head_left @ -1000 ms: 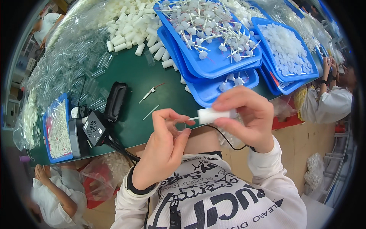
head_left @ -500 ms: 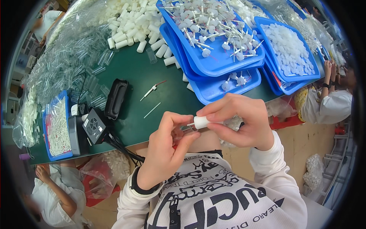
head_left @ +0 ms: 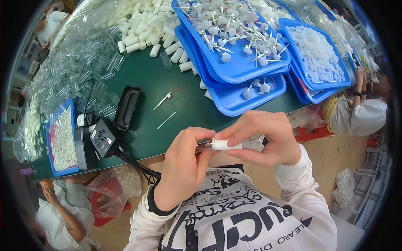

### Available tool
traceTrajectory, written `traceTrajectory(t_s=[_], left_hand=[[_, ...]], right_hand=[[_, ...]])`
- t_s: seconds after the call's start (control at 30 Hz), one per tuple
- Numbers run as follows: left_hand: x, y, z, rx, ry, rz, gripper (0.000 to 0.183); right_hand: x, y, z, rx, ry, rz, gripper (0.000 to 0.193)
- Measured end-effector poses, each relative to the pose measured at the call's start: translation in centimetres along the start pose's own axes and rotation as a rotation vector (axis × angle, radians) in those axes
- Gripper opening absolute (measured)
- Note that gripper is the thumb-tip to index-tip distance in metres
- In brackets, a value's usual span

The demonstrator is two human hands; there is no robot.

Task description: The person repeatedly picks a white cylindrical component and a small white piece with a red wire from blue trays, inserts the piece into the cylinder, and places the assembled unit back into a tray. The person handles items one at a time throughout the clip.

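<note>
My left hand [head_left: 181, 165] and my right hand [head_left: 261, 137] meet in front of my chest, just off the near edge of the green table [head_left: 150, 92]. Between them is a small white cylindrical cap [head_left: 224, 144] with a clear tube end; the right fingers grip the white piece and the left fingertips pinch its left end. Two thin white sticks [head_left: 166, 98] lie on the table beyond my hands.
Stacked blue trays [head_left: 234, 71] hold white-headed sticks; another blue tray [head_left: 318, 54] holds white caps. A heap of white cylinders [head_left: 146, 29], clear tubes [head_left: 79, 62], a black case [head_left: 127, 107], a small black box [head_left: 101, 137] with cables. Other people sit left and right.
The hands have dropped lower and nearer my chest. The white piece, held out longer a second ago, now sits pushed in closer between the fingers.
</note>
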State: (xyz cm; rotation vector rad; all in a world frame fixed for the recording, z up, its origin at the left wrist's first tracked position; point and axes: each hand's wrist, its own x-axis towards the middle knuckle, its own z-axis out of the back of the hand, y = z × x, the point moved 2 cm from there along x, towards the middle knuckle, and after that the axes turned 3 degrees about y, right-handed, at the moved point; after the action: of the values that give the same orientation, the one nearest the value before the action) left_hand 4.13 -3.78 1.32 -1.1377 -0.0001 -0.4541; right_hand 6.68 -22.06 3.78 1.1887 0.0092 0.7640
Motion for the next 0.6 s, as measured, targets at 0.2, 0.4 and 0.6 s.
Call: traceTrajectory(t_s=[0.2,0.4,0.6], left_hand=[[0.3,-0.6,0.5,0.178,-0.107,-0.201,0.033],[-0.5,-0.8,0.5,0.093,-0.114,-0.127,0.036],[-0.4,-1.0,0.4,0.125,-0.101,-0.167,0.036]], right_hand=[[-0.2,-0.1,-0.1,0.083,-0.108,-0.084,0.029],[-2.7,-1.0,-0.6,0.363,-0.239,-0.286,0.036],[-1.9,-0.9,-2.2,0.407,-0.248,-0.286,0.024]])
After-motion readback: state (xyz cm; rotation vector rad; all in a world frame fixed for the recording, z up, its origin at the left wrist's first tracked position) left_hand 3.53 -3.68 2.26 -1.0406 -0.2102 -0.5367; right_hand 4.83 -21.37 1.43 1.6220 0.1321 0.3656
